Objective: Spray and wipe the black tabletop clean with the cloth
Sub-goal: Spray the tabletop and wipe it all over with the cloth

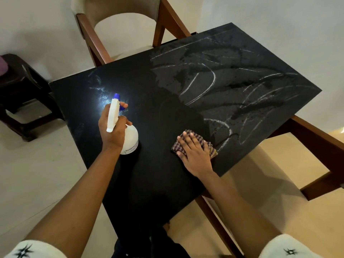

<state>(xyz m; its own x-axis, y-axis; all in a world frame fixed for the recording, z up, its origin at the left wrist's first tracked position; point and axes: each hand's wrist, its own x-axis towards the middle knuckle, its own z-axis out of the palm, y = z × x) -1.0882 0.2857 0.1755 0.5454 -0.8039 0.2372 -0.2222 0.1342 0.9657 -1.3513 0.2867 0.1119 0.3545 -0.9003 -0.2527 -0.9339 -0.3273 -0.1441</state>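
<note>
The black tabletop [158, 112] fills the middle of the view. Its right half carries white chalk-like scribbles and wet spray patches; its left half looks dark and wiped. My left hand [111, 131] grips a white spray bottle [130, 140] with a blue nozzle, held just above the table's left part, index finger on the trigger. My right hand [195, 153] lies flat, fingers spread, pressing a checked cloth [212, 148] onto the table near its front right edge, at the border of the scribbled area.
A wooden chair with a beige seat [121, 25] stands at the table's far side. A dark stool [22, 86] sits at the left on the pale floor. Brown wooden table legs [320, 146] show at the right.
</note>
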